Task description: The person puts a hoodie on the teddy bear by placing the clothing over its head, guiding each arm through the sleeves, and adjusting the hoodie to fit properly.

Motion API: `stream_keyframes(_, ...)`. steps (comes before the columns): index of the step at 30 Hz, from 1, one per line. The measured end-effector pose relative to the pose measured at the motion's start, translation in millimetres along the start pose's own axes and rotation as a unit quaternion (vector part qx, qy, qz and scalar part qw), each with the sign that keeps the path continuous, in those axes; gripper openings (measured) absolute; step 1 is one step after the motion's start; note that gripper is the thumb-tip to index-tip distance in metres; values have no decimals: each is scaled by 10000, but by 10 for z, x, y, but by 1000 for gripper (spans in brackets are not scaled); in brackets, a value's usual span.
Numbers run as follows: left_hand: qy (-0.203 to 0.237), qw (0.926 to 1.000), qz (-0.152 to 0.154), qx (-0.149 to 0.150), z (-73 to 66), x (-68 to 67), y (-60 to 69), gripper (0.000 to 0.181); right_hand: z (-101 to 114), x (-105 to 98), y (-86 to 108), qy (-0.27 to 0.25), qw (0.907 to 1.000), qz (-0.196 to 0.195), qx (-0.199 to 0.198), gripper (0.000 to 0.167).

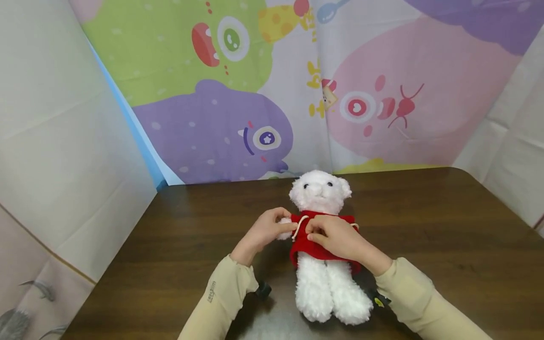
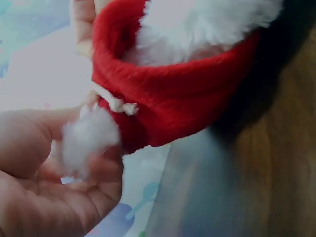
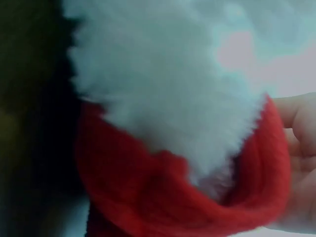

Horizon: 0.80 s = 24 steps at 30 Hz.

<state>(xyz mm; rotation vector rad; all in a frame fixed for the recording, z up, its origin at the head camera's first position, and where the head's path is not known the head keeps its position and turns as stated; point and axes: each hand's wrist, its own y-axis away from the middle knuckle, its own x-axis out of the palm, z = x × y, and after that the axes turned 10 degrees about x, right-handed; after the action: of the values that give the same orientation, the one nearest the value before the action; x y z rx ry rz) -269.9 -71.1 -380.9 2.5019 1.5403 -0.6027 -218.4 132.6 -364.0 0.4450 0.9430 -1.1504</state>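
A white fluffy teddy bear [image 1: 314,283] in a red dress [image 1: 316,248] lies face up on the table, its feet towards me. Pale knotted cords [image 1: 301,225] hang at the dress's sides. My left hand [image 1: 265,230] holds the bear's paw [image 2: 91,140] between thumb and curled fingers, beside a cord. Across the dress front lies my right hand [image 1: 340,236], fingers bent and fingertips at the red cloth near that cord. In the right wrist view, part of my right hand [image 3: 301,163] shows behind the dress hem; its fingertips are hidden there.
The brown wooden table [image 1: 425,226] extends around the bear. Behind it hangs a cloth printed with cartoon monsters [image 1: 229,127]. Pale panels [image 1: 63,118] stand at both sides. A dark wrist camera [image 1: 263,290] sits under my left sleeve.
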Motion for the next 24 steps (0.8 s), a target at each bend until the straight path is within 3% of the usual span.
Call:
stream_keyframes(6, 926, 9956, -127, -50, 105, -117, -20, 26, -74, -100, 4, -124, 9998, 175, -39, 6)
stream_keyframes(10, 661, 9975, -232, 92, 98, -97, -28, 25, -96, -85, -14, -331, 9993, 169, 60, 4)
stream_keyframes(16, 112, 9996, -98, -244, 4, 40, -26, 46, -67, -77, -18, -553, 9982, 173, 153, 4)
stream_keyframes(19, -61, 9994, -96, -315, 5, 53, -24, 44, -98, -163, -7, -649, 9962, 213, 534, 6)
stream_keyframes(24, -140, 9992, -49, -375, 14, -16, 3, 40, -225, -366, 40, -413, 9820, 342, 1810, 26)
